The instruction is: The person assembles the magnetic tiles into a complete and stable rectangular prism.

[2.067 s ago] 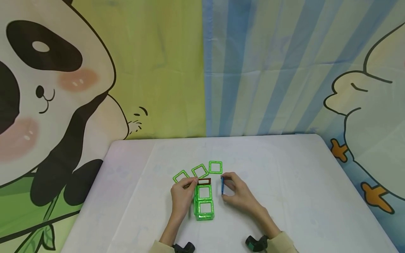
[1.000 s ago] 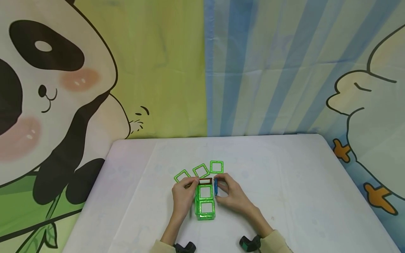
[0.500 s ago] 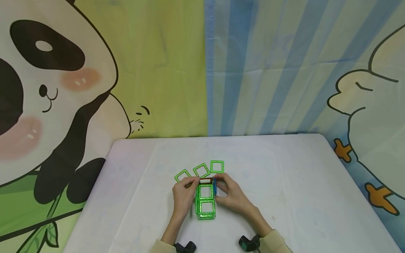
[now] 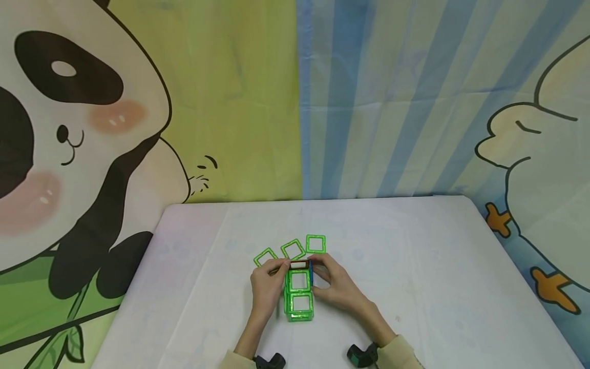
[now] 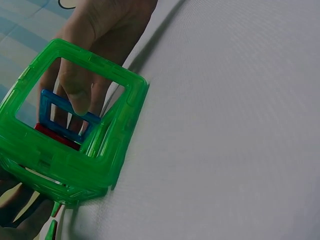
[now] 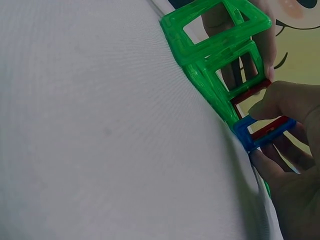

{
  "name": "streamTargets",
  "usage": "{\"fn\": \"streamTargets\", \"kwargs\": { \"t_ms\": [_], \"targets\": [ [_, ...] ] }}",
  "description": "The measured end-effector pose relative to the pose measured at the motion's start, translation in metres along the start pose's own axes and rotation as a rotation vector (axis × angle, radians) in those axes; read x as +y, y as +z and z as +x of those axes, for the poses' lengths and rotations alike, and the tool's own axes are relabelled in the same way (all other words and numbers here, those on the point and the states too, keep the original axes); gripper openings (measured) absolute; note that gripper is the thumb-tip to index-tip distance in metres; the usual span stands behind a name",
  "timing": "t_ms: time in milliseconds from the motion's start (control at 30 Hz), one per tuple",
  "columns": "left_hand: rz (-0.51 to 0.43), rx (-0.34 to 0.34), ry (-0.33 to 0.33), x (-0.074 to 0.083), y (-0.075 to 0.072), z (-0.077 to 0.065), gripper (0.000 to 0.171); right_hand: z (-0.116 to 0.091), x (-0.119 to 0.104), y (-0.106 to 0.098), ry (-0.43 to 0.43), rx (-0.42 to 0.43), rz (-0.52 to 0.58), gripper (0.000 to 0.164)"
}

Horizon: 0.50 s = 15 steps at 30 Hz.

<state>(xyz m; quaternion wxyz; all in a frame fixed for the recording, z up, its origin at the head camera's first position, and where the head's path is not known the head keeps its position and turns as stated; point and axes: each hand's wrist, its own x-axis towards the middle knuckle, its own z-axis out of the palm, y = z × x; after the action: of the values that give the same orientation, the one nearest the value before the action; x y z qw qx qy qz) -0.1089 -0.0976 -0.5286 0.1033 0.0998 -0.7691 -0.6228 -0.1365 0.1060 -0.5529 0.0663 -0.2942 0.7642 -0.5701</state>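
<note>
Head view: at the block's (image 4: 301,292) far end, left hand (image 4: 267,282) pinches red tile (image 6: 251,92), right hand (image 4: 342,286) blue tile (image 6: 274,134); apparently joining, next needing aligned edges.

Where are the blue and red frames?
Blue frame (image 6: 273,134): right wrist view, on its lower long bar.
Red frame (image 6: 252,93): right wrist view, on its upper bar.

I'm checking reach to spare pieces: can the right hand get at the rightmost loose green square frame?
Probably yes: the green square frame lies just beyond the right hand, nothing visibly between, though that hand must first release the blue frame.
</note>
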Motion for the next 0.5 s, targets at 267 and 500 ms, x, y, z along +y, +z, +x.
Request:
{"fn": "streamTargets", "kwargs": {
  "t_ms": [267, 500],
  "targets": [
    [0.009, 0.001, 0.006, 0.0004, 0.0002, -0.0004, 0.01, -0.0027, -0.0034, -0.0038, -0.004, -0.021, -0.021, 0.076],
    [0.007, 0.001, 0.004, -0.0007, 0.0001, 0.0003, 0.011, -0.0038, -0.006, -0.0089, -0.016, 0.012, -0.114, 0.069]
  ]
}}
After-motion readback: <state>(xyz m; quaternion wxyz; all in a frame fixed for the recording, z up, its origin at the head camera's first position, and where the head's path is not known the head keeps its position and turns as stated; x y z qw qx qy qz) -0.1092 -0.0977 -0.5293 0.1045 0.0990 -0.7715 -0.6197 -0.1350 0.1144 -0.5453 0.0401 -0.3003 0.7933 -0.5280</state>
